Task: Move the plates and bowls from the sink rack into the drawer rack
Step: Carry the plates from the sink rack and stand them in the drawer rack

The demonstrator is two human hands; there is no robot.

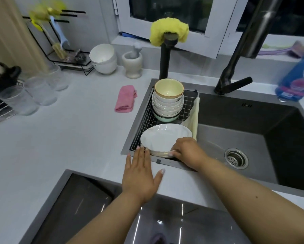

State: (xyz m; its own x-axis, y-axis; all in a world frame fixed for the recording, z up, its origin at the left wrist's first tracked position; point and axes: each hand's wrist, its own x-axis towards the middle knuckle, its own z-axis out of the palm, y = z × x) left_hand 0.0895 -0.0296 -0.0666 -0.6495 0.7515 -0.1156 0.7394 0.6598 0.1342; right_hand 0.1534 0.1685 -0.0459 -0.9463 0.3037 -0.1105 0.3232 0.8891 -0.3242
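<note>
A stack of white plates sits at the near end of the sink rack, centre frame, bowls stacked behind. The right hand has its grip clamped on the stack's near rim; the left hand lies spread flat on the table, fingertips touching the plates.

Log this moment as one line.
stage: reaching plates | right hand: on plates' rim | left hand: open, at rim | bowls: in rack

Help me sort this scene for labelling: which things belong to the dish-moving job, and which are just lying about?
Job:
plate stack
bowl stack
sink rack
left hand
right hand

Lying about:
pink cloth
mortar
glasses
white bowls on the counter
blue bottle
</note>
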